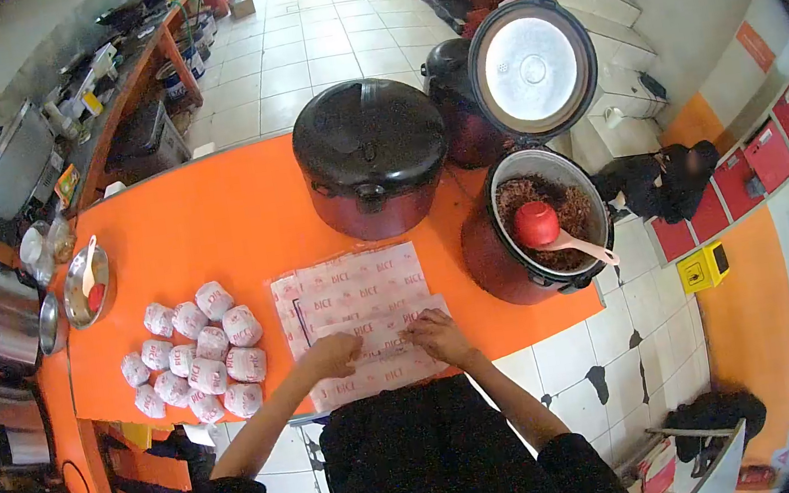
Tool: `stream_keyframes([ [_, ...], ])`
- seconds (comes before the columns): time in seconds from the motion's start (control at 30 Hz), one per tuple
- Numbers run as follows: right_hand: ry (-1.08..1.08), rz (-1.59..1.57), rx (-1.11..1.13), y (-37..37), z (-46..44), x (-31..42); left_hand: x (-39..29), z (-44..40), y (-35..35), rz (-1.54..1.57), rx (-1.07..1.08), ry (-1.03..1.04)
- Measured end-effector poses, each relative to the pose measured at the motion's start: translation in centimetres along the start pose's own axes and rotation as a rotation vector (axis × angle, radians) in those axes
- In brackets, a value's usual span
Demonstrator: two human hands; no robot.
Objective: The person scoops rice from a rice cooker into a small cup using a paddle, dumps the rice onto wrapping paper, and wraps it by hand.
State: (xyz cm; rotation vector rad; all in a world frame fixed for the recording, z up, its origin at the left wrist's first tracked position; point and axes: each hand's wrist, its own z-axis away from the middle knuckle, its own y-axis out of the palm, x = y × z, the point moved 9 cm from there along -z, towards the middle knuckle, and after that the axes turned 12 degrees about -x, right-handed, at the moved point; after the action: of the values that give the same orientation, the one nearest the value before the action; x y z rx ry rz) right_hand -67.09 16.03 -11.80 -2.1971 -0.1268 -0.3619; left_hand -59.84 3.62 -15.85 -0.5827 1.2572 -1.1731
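Observation:
Sheets of white wrapping paper (358,277) printed with red "RICE" lettering lie in a stack at the front of the orange table. Across the lower part of the stack runs a folded paper strip, with one of my hands at either side of it. My left hand (332,356) is closed, its fingers curled at the paper's left part. At the right part, my right hand (440,337) pinches the paper with bent fingers. Whatever lies under the fold is hidden. Left of the stack sit several round paper-wrapped bundles (207,375) with the same print.
An open cooker (508,261) of dark cooked rice stands right, with a red ladle (538,224) in it. Behind is a closed black-lidded cooker (371,154). A metal bowl (77,281) with a spoon stands far left on the orange table (198,213). Another person (673,182) is at right.

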Motion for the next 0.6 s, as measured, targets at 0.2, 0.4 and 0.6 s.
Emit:
stream_keyframes([
  [0.2,0.006,-0.023,0.087,0.8,0.3,-0.4,-0.7,-5.0,-3.8,-0.061,-0.730,0.030],
  [0.4,0.443,0.300,-0.231,-2.1,-0.6,-5.7,-0.8,-4.8,-1.6,-0.068,-0.717,0.022],
  [0.6,1.373,-0.597,-0.157,5.5,7.8,-15.4,-1.3,-4.2,-2.4,-0.020,-0.711,0.068],
])
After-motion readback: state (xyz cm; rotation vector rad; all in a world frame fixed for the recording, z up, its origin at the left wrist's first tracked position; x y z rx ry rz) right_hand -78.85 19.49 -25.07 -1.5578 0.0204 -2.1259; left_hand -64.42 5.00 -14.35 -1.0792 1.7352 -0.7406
